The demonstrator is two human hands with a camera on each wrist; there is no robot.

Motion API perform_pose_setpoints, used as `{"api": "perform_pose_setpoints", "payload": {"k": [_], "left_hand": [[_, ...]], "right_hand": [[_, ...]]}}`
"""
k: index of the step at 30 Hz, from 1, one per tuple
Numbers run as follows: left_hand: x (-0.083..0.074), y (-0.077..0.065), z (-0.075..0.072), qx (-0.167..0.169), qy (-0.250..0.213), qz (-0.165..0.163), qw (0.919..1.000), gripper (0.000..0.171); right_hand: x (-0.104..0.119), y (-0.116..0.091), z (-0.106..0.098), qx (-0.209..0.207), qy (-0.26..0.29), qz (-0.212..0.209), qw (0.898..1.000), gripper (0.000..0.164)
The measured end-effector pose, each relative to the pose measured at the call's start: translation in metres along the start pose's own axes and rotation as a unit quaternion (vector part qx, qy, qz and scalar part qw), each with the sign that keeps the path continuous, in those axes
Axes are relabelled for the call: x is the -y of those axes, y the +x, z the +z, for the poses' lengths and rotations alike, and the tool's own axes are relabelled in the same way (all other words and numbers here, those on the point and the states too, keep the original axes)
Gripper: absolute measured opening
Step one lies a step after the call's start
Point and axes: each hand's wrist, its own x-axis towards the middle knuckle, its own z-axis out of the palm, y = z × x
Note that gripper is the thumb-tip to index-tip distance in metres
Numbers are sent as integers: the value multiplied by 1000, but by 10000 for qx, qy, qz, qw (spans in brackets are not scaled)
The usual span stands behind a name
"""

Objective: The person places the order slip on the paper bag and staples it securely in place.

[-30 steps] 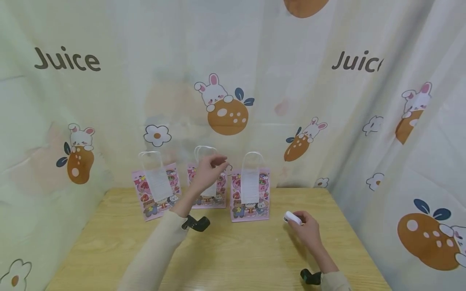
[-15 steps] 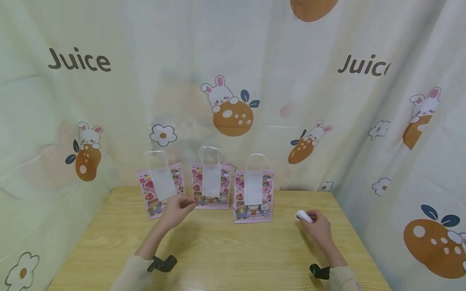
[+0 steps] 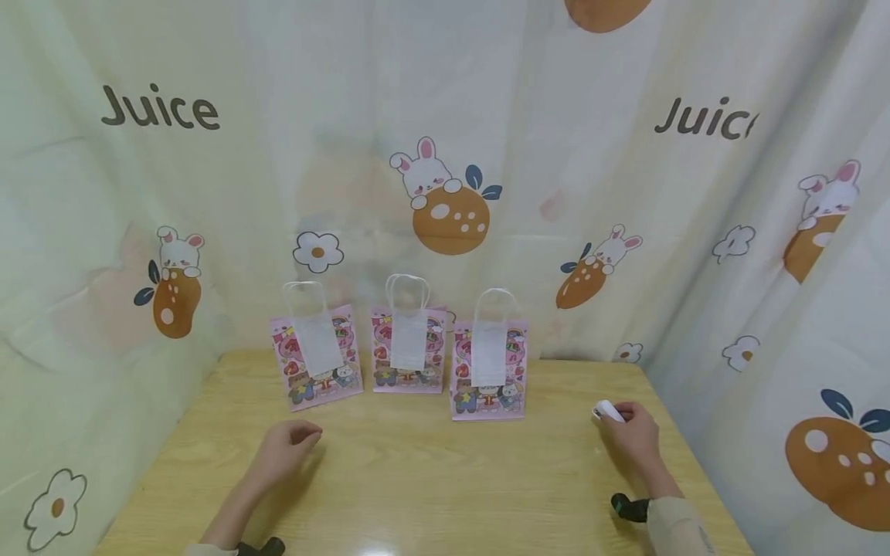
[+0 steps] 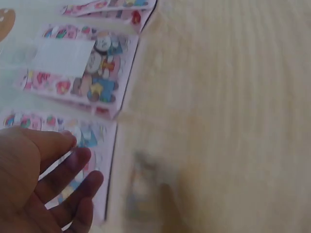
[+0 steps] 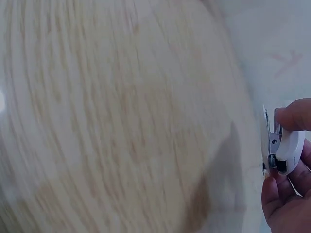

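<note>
My right hand (image 3: 638,436) holds a small white stapler (image 3: 609,411) above the table's right side. The right wrist view shows the stapler's metal parts (image 5: 274,141) between thumb and fingers. On the left, my left hand (image 3: 283,452) hovers over the table with loosely bent fingers and nothing in them. Three pink paper bags with cartoon animals stand at the back: a left bag (image 3: 302,390), a middle bag (image 3: 382,378) and a right bag (image 3: 462,394). Each has white handles and a white paper slip on its front, such as the right slip (image 3: 489,359).
The bags stand on a light wooden table (image 3: 445,479). Close behind them hangs a pale curtain (image 3: 528,139) printed with rabbits and fruit, which also closes off both sides. A black wrist camera (image 3: 629,508) sits on the right wrist.
My left hand has come back from the middle bag's handle toward the table's left front. My right hand has shifted slightly right with the stapler. The bags stay standing.
</note>
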Motion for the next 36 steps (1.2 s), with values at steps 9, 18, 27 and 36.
{"api": "perform_pose_setpoints", "payload": {"k": [9, 18, 27, 36], "left_hand": [[20, -30, -21, -299, 203, -353, 9987, 13], [18, -38, -15, -344, 245, -337, 9985, 13], [19, -43, -18, -475, 298, -249, 9981, 14], [9, -37, -40, -610, 819, 16, 9948, 24]], "right_hand": [[-8, 7, 3, -95, -64, 77, 9999, 46], [-15, -1, 5, -63, 57, 294, 9995, 45], [-15, -3, 6, 28, -66, 12, 10000, 58], [39, -5, -3, -342, -1100, -1808, 9767, 55]]}}
